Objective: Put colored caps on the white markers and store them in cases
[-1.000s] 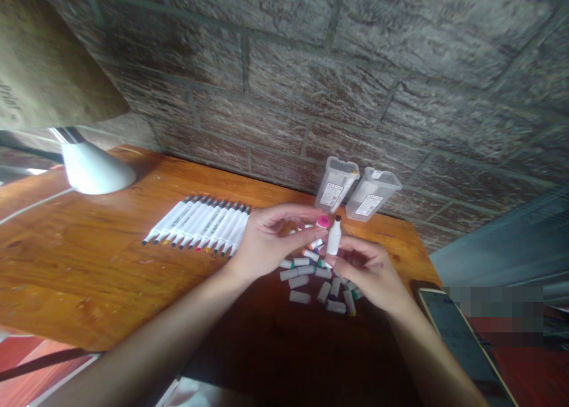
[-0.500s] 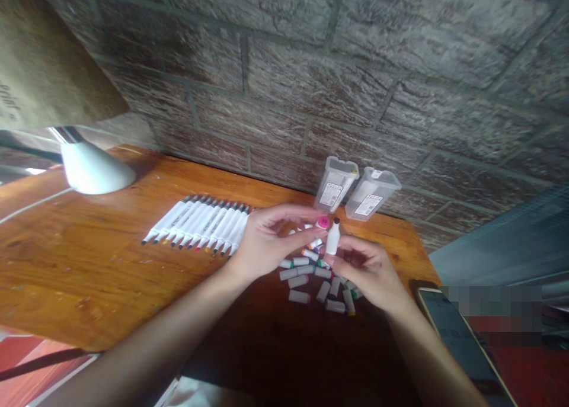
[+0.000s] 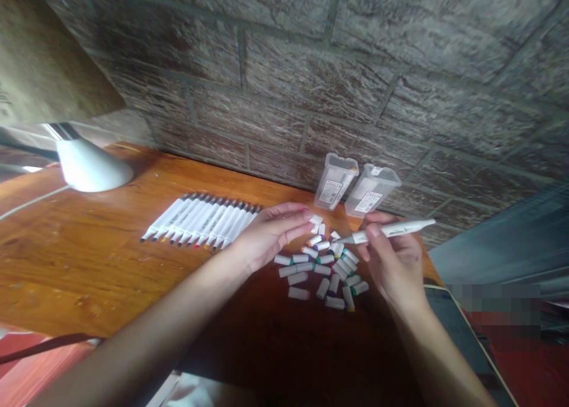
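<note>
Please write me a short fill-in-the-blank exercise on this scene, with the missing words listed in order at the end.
1. The person's ____ hand holds a white marker.
2. The row of markers lies to the ____ of the loose caps.
3. ____ clear containers stand near the wall.
4. The tabletop is made of ____.

Missing words: right; left; Two; wood.

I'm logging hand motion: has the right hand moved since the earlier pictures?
Yes. The right hand has shifted rightward and slightly up the picture, judged against the right-hand clear container.
</note>
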`<control>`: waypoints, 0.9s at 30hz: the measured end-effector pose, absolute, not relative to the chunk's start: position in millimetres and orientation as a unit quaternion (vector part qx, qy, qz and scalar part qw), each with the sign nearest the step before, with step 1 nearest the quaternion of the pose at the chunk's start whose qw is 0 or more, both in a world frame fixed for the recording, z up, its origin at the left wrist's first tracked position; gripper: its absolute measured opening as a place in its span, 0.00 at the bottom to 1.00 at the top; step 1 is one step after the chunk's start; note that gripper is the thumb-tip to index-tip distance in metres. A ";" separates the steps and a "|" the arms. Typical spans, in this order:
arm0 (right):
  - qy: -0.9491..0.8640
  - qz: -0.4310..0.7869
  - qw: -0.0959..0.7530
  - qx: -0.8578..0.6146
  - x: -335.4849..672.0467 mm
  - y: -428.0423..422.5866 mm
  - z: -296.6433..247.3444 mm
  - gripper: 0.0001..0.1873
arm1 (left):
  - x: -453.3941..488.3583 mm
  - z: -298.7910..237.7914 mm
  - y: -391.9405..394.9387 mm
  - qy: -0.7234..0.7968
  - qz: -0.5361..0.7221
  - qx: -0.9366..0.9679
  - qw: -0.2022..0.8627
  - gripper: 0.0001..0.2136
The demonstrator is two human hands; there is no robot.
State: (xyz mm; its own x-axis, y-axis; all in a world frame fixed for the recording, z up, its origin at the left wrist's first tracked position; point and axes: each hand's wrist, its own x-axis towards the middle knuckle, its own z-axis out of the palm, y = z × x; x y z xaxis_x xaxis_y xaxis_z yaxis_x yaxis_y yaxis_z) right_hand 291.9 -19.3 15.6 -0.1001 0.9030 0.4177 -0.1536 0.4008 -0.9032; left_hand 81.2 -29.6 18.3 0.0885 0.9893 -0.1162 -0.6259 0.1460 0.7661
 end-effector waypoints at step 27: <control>-0.735 0.178 0.558 -0.341 284.1 -34.5 22.3 0.07 | 80.1 12.5 -25.6 0.353 0.561 0.272 0.698 0.05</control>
